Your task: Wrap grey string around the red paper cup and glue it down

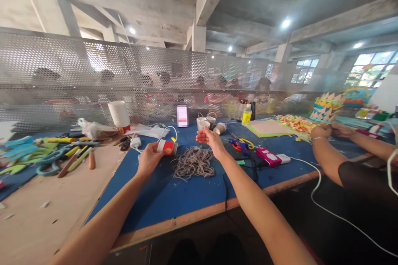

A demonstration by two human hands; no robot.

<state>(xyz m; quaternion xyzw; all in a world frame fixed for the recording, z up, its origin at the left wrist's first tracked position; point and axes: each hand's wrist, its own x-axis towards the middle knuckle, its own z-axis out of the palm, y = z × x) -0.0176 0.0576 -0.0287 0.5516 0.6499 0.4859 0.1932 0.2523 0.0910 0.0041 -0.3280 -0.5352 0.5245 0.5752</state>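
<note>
Left hand (149, 155) gripped a tipped cup (167, 148).
Right hand (212, 140) hung, fingers open; cord (195, 163) lay between, perhaps for reach.

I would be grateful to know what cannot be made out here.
Head view: any fine print on the red-and-white cup, too small, partly behind the left hand.
Head view: people, blurred and screened by the perforated panel.
Head view: whether the grey cord is one length, hidden by its tangle.
Head view: the co-worker, cut off by the right edge.
</note>
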